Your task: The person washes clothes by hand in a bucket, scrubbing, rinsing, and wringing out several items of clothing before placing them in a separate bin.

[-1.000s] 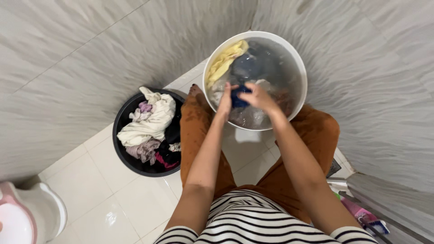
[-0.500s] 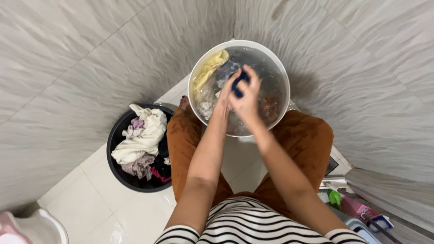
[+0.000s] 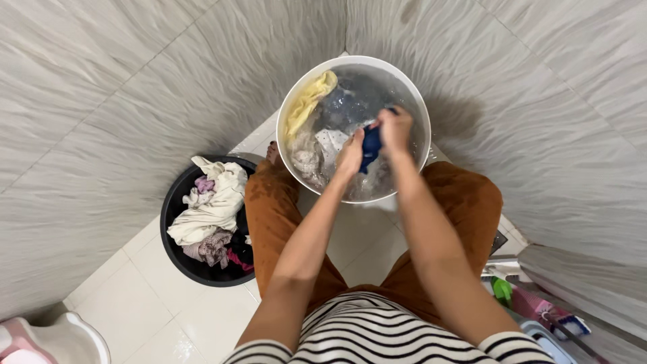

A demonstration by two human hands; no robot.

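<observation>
Over the white basin point(image 3: 294, 101) of soaking laundry, both hands' fingers clenched on blue cloth point(image 3: 371, 145).

The dark blue cloth point(image 3: 371, 146) is mostly covered by the right hand point(image 3: 395, 128) and left hand point(image 3: 351, 154). Soaking clothes point(image 3: 350, 104) blur under water. The pink-and-white stool point(image 3: 40, 340) and the brushes point(image 3: 539, 313) are cut off by the picture's edges.

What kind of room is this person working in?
Probably a tiled bathroom or wash area at home: both hands scrub a dark blue cloth over a white basin of soaking laundry, beside a black basket of clothes.
</observation>
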